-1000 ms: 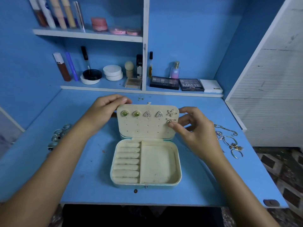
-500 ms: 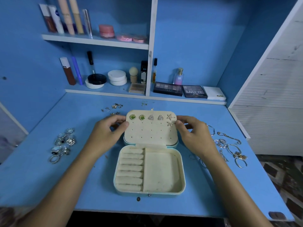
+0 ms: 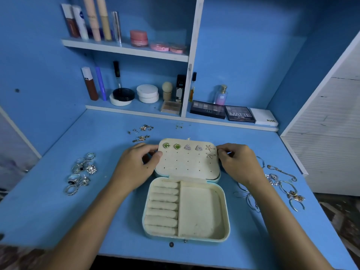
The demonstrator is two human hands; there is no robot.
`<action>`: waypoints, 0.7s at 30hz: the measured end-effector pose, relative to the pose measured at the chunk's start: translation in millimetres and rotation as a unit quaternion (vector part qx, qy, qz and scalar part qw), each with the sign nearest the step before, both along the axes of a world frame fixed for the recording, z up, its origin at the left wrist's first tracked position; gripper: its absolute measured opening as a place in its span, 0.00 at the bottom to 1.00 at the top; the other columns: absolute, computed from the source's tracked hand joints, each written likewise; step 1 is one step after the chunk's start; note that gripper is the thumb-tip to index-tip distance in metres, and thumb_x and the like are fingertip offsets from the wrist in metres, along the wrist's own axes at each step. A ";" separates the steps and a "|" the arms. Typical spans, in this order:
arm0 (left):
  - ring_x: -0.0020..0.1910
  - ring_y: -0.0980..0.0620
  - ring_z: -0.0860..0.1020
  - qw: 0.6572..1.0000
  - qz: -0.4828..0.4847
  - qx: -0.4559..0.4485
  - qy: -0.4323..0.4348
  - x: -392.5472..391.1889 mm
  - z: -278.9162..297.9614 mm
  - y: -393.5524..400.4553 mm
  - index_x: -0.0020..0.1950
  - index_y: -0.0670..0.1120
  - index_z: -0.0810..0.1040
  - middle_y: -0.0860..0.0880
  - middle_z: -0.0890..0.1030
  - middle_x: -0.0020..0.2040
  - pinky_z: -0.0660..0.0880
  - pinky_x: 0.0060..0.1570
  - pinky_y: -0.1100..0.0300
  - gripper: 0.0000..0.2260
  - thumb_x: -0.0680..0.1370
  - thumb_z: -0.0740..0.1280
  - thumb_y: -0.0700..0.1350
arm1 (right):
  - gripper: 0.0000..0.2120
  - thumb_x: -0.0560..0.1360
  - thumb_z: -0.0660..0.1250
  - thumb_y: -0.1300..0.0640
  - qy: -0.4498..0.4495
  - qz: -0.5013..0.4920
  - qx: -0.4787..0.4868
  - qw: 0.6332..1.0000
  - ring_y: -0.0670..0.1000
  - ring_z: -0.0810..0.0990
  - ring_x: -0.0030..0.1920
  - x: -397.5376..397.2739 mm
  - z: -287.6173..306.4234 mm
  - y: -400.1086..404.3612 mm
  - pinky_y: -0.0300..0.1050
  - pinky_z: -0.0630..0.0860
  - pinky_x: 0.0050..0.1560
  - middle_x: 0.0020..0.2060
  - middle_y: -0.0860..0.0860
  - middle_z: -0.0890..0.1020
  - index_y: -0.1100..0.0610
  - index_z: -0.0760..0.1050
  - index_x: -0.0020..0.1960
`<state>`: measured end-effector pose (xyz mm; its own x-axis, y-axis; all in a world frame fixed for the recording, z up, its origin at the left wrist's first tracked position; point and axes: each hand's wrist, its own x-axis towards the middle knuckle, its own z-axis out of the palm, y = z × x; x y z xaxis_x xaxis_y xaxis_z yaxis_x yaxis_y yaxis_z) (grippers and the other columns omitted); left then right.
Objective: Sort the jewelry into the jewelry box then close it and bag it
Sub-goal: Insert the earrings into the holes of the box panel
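Observation:
An open cream jewelry box [image 3: 198, 209] lies on the blue table, its ring rolls and side tray bare. Its lid [image 3: 187, 164] is tilted back, with several stud earrings [image 3: 188, 147] pinned along the top rows. My left hand [image 3: 136, 168] grips the lid's left edge, thumb on the inner face. My right hand [image 3: 237, 164] grips the right edge beside the starfish studs. A pile of rings [image 3: 82, 172] lies at the left. Loose earrings [image 3: 142, 132] sit behind the box. Bracelets and chains [image 3: 282, 184] are spread at the right.
Low shelves behind the table hold bottles, round compacts and eyeshadow palettes [image 3: 239, 114]. A white slatted cabinet [image 3: 331, 133] stands against the table's right side. A small dark knob [image 3: 171, 244] sits near the table's front edge.
The lid has gone from upright to leaning back, both hands following it to its side edges. My view has moved back, so the loose earrings and rings now show.

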<state>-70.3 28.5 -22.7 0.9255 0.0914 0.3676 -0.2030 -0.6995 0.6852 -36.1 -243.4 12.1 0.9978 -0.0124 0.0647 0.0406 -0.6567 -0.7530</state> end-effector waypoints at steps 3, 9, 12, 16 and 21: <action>0.41 0.60 0.78 1.000 0.007 -0.028 -0.003 -0.3 -0.9 0.0 0.54 0.48 0.86 0.58 0.81 0.40 0.69 0.40 0.76 0.08 0.77 0.72 0.46 | 0.10 0.79 0.64 0.59 -0.042 -0.015 -0.016 0.999 0.39 0.79 0.35 9.2 4.3 5.6 0.24 0.69 0.34 0.39 0.44 0.84 0.53 0.84 0.51; 0.39 0.57 0.79 0.999 0.008 -0.046 -0.010 1.3 -3.6 -0.4 0.54 0.50 0.86 0.56 0.81 0.38 0.71 0.39 0.72 0.08 0.76 0.73 0.46 | 0.06 0.77 0.69 0.56 -0.131 0.047 -0.036 0.990 0.45 0.79 0.41 28.6 16.9 31.5 0.32 0.74 0.45 0.41 0.41 0.83 0.52 0.85 0.49; 0.38 0.58 0.78 0.998 0.009 -0.055 -0.009 1.6 -4.8 -0.2 0.54 0.51 0.86 0.56 0.80 0.37 0.71 0.39 0.68 0.11 0.75 0.71 0.53 | 0.05 0.77 0.71 0.55 -0.131 0.120 -0.056 0.982 0.43 0.79 0.41 42.7 21.6 50.5 0.25 0.69 0.40 0.41 0.41 0.82 0.52 0.85 0.50; 0.39 0.60 0.79 0.997 0.009 -0.071 0.011 0.1 -3.3 0.0 0.55 0.52 0.86 0.57 0.82 0.38 0.72 0.41 0.65 0.15 0.74 0.66 0.56 | 0.05 0.77 0.71 0.54 -0.125 0.189 -0.091 0.970 0.40 0.78 0.41 66.0 22.9 78.7 0.24 0.67 0.40 0.43 0.42 0.83 0.50 0.85 0.50; 0.42 0.60 0.80 0.997 0.013 -0.076 0.012 0.2 -4.1 -0.5 0.55 0.52 0.86 0.57 0.84 0.41 0.77 0.45 0.63 0.10 0.77 0.70 0.52 | 0.06 0.76 0.72 0.52 -0.132 0.245 -0.123 0.953 0.40 0.76 0.39 87.6 22.6 113.3 0.29 0.68 0.42 0.41 0.42 0.82 0.49 0.86 0.50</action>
<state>-70.1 28.0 -26.7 0.9307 0.1690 0.3245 -0.1674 -0.5920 0.7883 51.6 -130.1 34.8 0.8282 0.4991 0.2550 0.5548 -0.6650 -0.5000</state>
